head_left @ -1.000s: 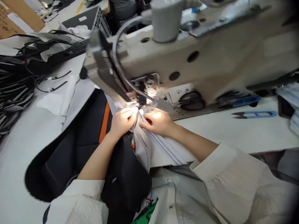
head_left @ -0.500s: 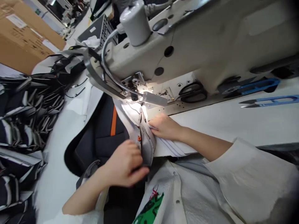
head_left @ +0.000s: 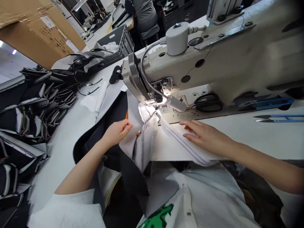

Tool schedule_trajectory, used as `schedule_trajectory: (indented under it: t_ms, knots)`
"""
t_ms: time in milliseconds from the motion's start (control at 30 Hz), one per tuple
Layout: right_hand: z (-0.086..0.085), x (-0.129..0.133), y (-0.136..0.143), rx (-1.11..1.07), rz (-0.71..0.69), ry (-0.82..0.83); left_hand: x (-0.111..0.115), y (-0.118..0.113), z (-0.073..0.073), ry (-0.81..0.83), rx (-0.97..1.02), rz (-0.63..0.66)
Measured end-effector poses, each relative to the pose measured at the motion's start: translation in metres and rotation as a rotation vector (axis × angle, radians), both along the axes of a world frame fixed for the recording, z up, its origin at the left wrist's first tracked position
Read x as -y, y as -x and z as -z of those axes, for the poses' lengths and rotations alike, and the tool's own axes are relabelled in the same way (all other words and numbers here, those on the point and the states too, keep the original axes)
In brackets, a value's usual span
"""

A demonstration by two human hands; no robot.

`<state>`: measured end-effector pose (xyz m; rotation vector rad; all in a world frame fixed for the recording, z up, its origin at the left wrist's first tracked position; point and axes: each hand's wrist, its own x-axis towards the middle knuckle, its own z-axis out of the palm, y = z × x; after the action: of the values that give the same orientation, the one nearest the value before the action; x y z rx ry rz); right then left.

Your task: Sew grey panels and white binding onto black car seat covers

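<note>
The grey and dark fabric piece (head_left: 146,139), with an orange tab and a seam, lies under the lit needle area of the sewing machine (head_left: 147,68) and hangs over the table's front edge. My left hand (head_left: 118,131) is over its left part, fingers curled together; what they pinch, if anything, is too small to make out. A white striped strip (head_left: 184,144) runs from the needle area down to the right. Beside that strip, my right hand (head_left: 201,134) has its fingers apart and holds nothing.
Black scissors (head_left: 207,103) lie on the machine bed, with blue-handled snips (head_left: 277,118) farther right. Stacked dark pieces (head_left: 35,117) fill the left side. Behind them are a cardboard box (head_left: 45,34) and a grey crate (head_left: 123,44). A person (head_left: 145,15) is at the back.
My left hand has moved up and left over the fabric. My right hand has moved right, off the fabric near the needle, and its fingers have opened. The view has shifted, showing more background.
</note>
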<state>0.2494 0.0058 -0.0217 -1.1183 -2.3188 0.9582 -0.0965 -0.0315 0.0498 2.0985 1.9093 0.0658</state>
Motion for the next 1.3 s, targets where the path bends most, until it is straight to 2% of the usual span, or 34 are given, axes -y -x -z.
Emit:
schedule_trajectory:
  t_ms: [67,100,167,233,333,433,600,767,900,967,1167,1233,1300]
  knots:
    - [-0.013,0.004,0.012,0.065,-0.093,-0.378,-0.005,-0.024,-0.006,-0.082,0.034,0.044]
    - [-0.018,0.004,0.023,0.091,-0.177,-0.503,-0.006,-0.034,-0.008,-0.085,0.041,0.079]
    - [-0.022,0.002,0.049,0.128,-0.361,-0.63,-0.009,-0.049,-0.008,-0.051,-0.024,0.152]
    - [-0.02,0.0,0.077,0.15,-0.473,-0.642,-0.009,-0.056,-0.006,-0.033,-0.176,0.207]
    - [-0.011,0.0,0.111,0.149,-0.538,-0.577,0.002,-0.055,-0.005,-0.054,-0.358,0.284]
    - [-0.006,0.004,0.13,0.045,-0.619,-0.561,0.027,-0.047,-0.006,-0.007,-0.314,0.368]
    - [0.002,0.002,0.147,-0.179,-0.529,-0.532,0.069,-0.032,-0.011,0.171,-0.218,0.34]
    - [0.014,-0.001,0.158,-0.423,-0.488,-0.594,0.096,-0.034,-0.021,0.284,-0.161,0.418]
    - [0.019,0.0,0.151,-0.518,-0.423,-0.615,0.115,-0.049,-0.011,0.165,-0.325,0.54]
    - [0.019,0.0,0.146,-0.522,-0.415,-0.605,0.12,-0.059,-0.003,0.116,-0.333,0.617]
    - [0.02,0.004,0.143,-0.585,-0.365,-0.49,0.129,-0.087,0.016,0.006,-0.475,0.727]
    - [0.018,0.005,0.141,-0.607,-0.354,-0.47,0.134,-0.085,0.013,-0.051,-0.426,0.756]
    - [0.013,0.005,0.137,-0.62,-0.333,-0.479,0.141,-0.074,0.001,-0.158,-0.381,0.73]
